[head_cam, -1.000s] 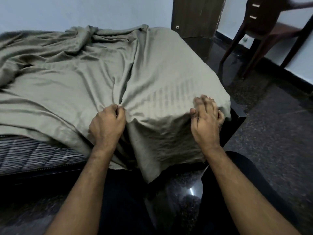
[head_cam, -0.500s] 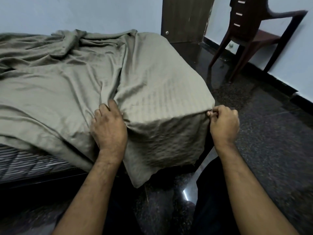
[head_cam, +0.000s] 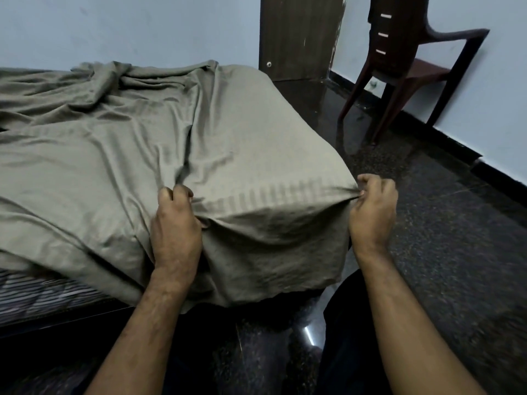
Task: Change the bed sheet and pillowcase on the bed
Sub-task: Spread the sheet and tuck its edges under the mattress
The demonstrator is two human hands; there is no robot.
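The left hand (head_cam: 175, 226), flat on the sheet (head_cam: 114, 155) half a second ago, now grips a fold. The right hand (head_cam: 372, 208) still pinches the sheet at the mattress corner.

No readable text in view
Neither the sheet (head_cam: 199, 143), the chair (head_cam: 405, 61) nor the door (head_cam: 296, 35) carries any legible word, label, brand or number

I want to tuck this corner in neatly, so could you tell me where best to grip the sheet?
Grip the loose hem of the sheet hanging below the mattress corner, coming from the foot end. It drapes free there, while the top is already stretched taut between the left hand and right hand.
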